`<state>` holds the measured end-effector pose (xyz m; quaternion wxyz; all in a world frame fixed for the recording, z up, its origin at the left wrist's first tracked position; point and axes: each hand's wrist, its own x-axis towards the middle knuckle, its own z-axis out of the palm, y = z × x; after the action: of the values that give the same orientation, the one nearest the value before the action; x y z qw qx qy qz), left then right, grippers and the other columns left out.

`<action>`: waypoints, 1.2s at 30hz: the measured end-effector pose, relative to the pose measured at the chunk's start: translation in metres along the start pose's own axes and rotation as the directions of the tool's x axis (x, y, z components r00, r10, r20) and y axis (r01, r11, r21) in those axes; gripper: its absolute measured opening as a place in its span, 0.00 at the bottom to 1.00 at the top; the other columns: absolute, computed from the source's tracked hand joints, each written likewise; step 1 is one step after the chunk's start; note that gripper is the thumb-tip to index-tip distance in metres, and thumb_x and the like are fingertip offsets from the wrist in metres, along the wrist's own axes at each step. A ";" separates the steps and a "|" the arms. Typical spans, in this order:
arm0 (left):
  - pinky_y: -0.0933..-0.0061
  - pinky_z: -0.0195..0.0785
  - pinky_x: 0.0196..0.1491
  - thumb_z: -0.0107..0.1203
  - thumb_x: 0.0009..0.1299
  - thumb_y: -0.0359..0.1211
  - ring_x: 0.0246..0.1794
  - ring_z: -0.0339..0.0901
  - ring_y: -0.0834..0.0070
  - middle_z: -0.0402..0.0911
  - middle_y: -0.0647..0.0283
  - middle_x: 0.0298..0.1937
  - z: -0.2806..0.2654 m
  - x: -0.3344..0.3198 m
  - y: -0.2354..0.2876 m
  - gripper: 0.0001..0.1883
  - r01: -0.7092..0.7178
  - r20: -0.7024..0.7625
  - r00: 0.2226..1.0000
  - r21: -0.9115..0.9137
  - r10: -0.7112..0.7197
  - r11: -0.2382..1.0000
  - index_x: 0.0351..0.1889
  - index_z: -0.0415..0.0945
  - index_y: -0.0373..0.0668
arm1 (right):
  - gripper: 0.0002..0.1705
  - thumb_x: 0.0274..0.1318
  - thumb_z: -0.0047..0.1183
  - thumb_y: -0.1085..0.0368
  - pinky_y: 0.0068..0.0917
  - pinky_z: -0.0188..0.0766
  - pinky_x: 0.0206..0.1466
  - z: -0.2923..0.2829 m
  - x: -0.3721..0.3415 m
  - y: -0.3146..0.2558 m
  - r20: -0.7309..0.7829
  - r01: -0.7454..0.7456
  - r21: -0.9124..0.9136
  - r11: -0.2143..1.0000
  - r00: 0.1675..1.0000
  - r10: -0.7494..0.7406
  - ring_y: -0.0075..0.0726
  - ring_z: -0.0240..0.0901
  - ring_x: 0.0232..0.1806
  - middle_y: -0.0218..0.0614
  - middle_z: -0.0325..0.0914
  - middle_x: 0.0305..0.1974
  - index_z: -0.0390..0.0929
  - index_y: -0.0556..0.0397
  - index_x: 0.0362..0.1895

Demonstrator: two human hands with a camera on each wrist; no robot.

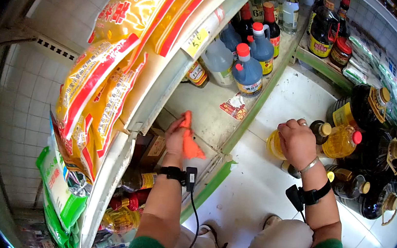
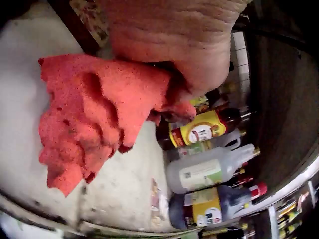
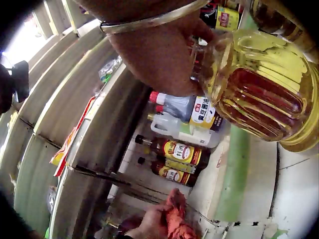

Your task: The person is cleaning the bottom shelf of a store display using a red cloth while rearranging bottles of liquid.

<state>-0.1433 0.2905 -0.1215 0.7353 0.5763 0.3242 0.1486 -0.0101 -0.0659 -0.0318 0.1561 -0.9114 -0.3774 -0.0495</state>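
My left hand [image 1: 175,138] grips a crumpled orange-red cloth [image 1: 190,142] over the low shelf [image 1: 198,107]. In the left wrist view the cloth [image 2: 87,119] hangs from the curled fingers, its lower edge ragged and spotted dark. My right hand [image 1: 298,144] holds a clear bottle of yellow oil [image 1: 274,145] above the white floor, and its fingers cover the top. The right wrist view shows this oil bottle [image 3: 269,94] tilted, with the hand around its neck. A torn paper scrap [image 1: 234,107] lies on the shelf near blue-grey bottles with red caps [image 1: 248,76].
Bags of yellow packaged food [image 1: 112,65] fill the upper shelf at left. On the floor at right stand large dark jugs [image 1: 357,105] and another yellow oil bottle [image 1: 341,142]. Sauce bottles [image 1: 322,33] line the far shelf. A green strip [image 1: 210,191] edges the low shelf.
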 end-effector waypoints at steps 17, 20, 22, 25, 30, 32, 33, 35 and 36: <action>0.56 0.58 0.59 0.55 0.59 0.31 0.60 0.63 0.57 0.73 0.55 0.54 0.069 0.072 -0.040 0.23 -0.139 0.030 0.887 0.969 0.462 0.205 0.55 0.70 0.47 | 0.10 0.40 0.53 0.66 0.35 0.71 0.34 0.007 0.008 0.001 -0.052 0.005 0.046 0.999 0.999 -0.002 0.41 0.69 0.35 0.31 0.72 0.29 0.80 0.46 0.33; 0.60 0.58 0.62 0.56 0.59 0.31 0.59 0.64 0.53 0.71 0.52 0.56 0.092 0.099 -0.033 0.21 -0.200 0.061 0.881 0.947 0.470 0.252 0.53 0.72 0.45 | 0.11 0.40 0.54 0.66 0.35 0.71 0.34 0.008 0.008 0.003 -0.060 0.007 0.039 0.999 0.998 -0.005 0.41 0.69 0.35 0.31 0.72 0.30 0.80 0.46 0.34; 0.60 0.59 0.61 0.56 0.59 0.31 0.58 0.65 0.54 0.71 0.52 0.55 0.102 0.108 -0.029 0.21 -0.245 0.106 0.888 0.933 0.448 0.264 0.53 0.73 0.47 | 0.12 0.40 0.54 0.66 0.35 0.71 0.34 0.007 0.008 0.004 -0.072 0.012 0.049 0.999 0.997 -0.008 0.41 0.69 0.35 0.31 0.72 0.30 0.80 0.46 0.34; 0.62 0.63 0.58 0.58 0.58 0.30 0.56 0.67 0.55 0.71 0.54 0.52 0.106 0.105 -0.027 0.21 -0.333 0.220 0.893 0.910 0.393 0.248 0.52 0.74 0.49 | 0.11 0.40 0.54 0.66 0.34 0.71 0.34 0.006 0.009 0.004 -0.065 0.025 0.050 0.998 0.998 -0.022 0.41 0.69 0.35 0.30 0.72 0.30 0.80 0.46 0.34; 0.64 0.63 0.58 0.57 0.56 0.25 0.53 0.66 0.58 0.71 0.61 0.53 0.116 0.093 -0.033 0.20 -0.579 0.510 0.815 0.736 0.276 0.350 0.46 0.79 0.54 | 0.11 0.40 0.54 0.66 0.34 0.71 0.34 0.006 0.009 0.001 -0.049 0.019 0.033 0.999 0.999 -0.017 0.42 0.69 0.35 0.31 0.71 0.29 0.80 0.46 0.34; 0.66 0.64 0.57 0.58 0.55 0.24 0.53 0.68 0.59 0.72 0.60 0.52 0.121 0.085 -0.031 0.19 -0.590 0.537 0.807 0.725 0.244 0.354 0.46 0.79 0.51 | 0.11 0.40 0.54 0.66 0.34 0.71 0.34 0.005 0.009 0.000 -0.043 0.015 0.020 1.000 0.999 -0.014 0.42 0.69 0.35 0.31 0.71 0.29 0.80 0.46 0.33; 0.68 0.65 0.57 0.59 0.55 0.23 0.53 0.70 0.60 0.72 0.59 0.50 0.124 0.080 -0.029 0.19 -0.600 0.564 0.799 0.716 0.211 0.358 0.45 0.79 0.49 | 0.10 0.40 0.54 0.66 0.34 0.71 0.34 0.005 0.009 0.000 -0.038 0.011 0.009 1.000 0.999 -0.011 0.42 0.69 0.35 0.31 0.71 0.29 0.80 0.46 0.33; 0.69 0.65 0.57 0.59 0.55 0.22 0.53 0.70 0.60 0.72 0.59 0.51 0.123 0.063 -0.026 0.19 -0.643 0.596 0.766 0.719 0.243 0.265 0.45 0.79 0.48 | 0.10 0.40 0.54 0.66 0.34 0.71 0.33 0.004 0.008 -0.001 -0.045 0.011 0.015 1.000 0.999 -0.011 0.42 0.69 0.35 0.32 0.71 0.29 0.79 0.46 0.32; 0.69 0.65 0.57 0.58 0.55 0.22 0.53 0.70 0.61 0.72 0.58 0.50 0.121 0.058 -0.024 0.19 -0.635 0.603 0.771 0.709 0.202 0.307 0.45 0.79 0.48 | 0.09 0.40 0.54 0.66 0.34 0.72 0.33 0.004 0.007 0.000 -0.053 0.007 0.023 1.000 0.999 -0.006 0.42 0.69 0.34 0.32 0.71 0.29 0.79 0.46 0.32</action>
<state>-0.0251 0.2267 -0.1465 0.2996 0.9534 0.0253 0.0242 -0.0053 -0.0594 -0.0339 0.1765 -0.9068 -0.3765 -0.0699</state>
